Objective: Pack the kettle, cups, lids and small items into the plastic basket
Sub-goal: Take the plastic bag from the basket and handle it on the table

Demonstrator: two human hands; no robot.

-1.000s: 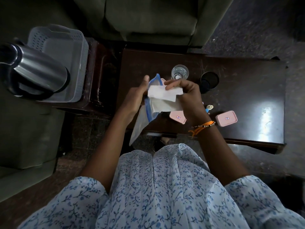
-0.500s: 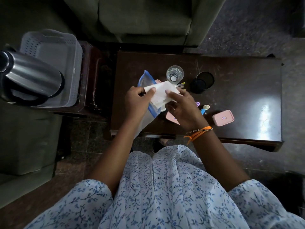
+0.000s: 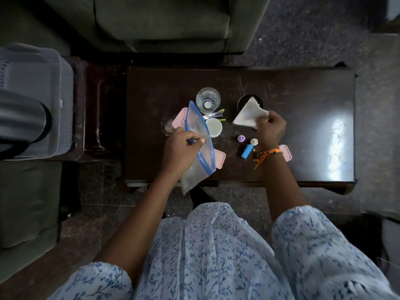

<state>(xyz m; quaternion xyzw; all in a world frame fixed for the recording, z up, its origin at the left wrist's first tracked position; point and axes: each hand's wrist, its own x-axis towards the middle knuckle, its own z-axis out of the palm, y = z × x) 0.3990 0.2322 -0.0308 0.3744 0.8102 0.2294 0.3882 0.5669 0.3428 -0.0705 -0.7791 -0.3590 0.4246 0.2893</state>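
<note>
My left hand [image 3: 180, 149] grips a clear zip bag with a blue rim [image 3: 199, 139] above the dark table [image 3: 303, 126]. My right hand [image 3: 270, 128] pinches a white folded tissue [image 3: 249, 115] over a black cup [image 3: 244, 100]. A clear glass [image 3: 207, 99] stands at the table's middle, a small white cup [image 3: 215, 126] beside the bag. Pink lids [image 3: 219, 158] [image 3: 286, 152] [image 3: 180, 114] lie partly hidden. The grey plastic basket [image 3: 43, 68] sits far left with the steel kettle [image 3: 19, 118] lying in it.
Small items lie near my right wrist: a purple cap [image 3: 241, 138], a white cap [image 3: 253, 141], a blue tube [image 3: 246, 150]. Metal tweezers or clips [image 3: 214, 114] rest by the glass. A green sofa [image 3: 162, 22] stands beyond the table, a dark side table [image 3: 95, 109] under the basket.
My right hand pulled the white tissue out of the zip bag and carried it right, over the black cup. My left hand stayed low on the bag.
</note>
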